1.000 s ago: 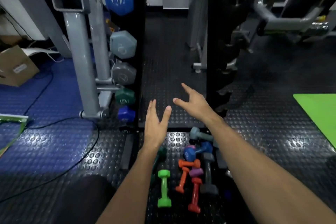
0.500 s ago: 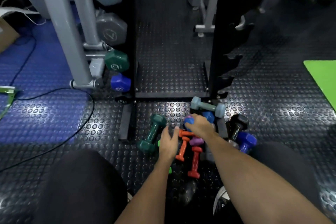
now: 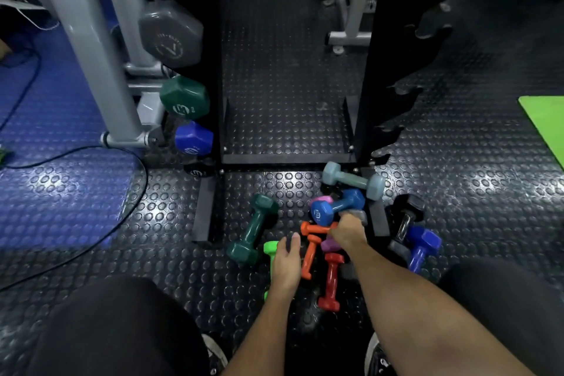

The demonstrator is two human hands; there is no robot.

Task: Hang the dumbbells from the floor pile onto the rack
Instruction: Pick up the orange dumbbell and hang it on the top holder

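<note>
Studded black floor (image 3: 274,119) is covered by the unhung dumbbell pile (image 3: 329,229) before the rack (image 3: 370,70). Left hand (image 3: 285,262) lies flat, fingers together, on the green dumbbell (image 3: 269,249); right hand (image 3: 348,230) is curled into the pile, its hold unclear.

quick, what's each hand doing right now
Left hand: open, fingers straight, lying over the green dumbbell.
Right hand: curled into the pile; what it grips cannot be told.
</note>
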